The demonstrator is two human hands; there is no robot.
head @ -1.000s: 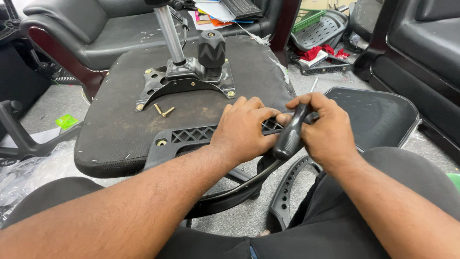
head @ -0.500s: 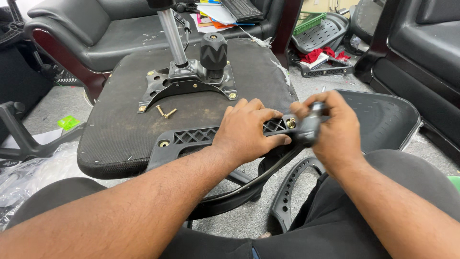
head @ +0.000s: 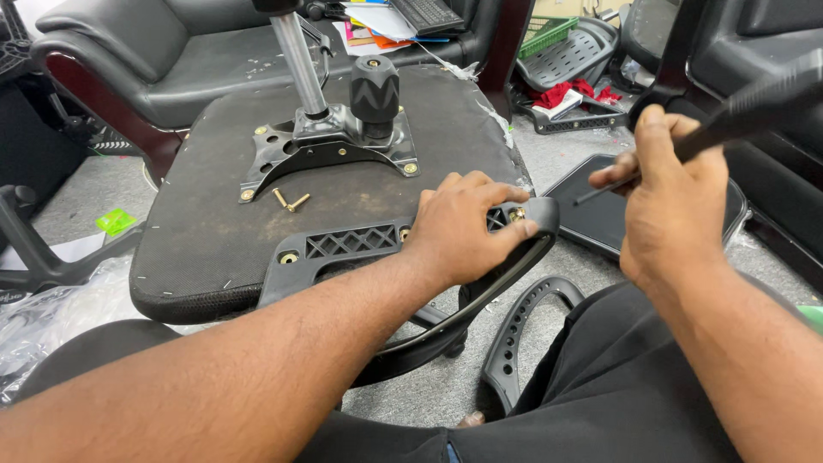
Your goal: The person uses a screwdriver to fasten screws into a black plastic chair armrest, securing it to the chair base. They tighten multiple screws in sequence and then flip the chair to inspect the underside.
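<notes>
My left hand clamps the armrest bracket on the upturned seat, right hand grips the lifted screwdriver; two loose bolts left, so partway.

You are seeing a small bright green sticker lying on the grey floor at your left. Crumpled clear plastic wrapping is lying below it. White and orange papers are lying at the top, beside a black keyboard.
</notes>
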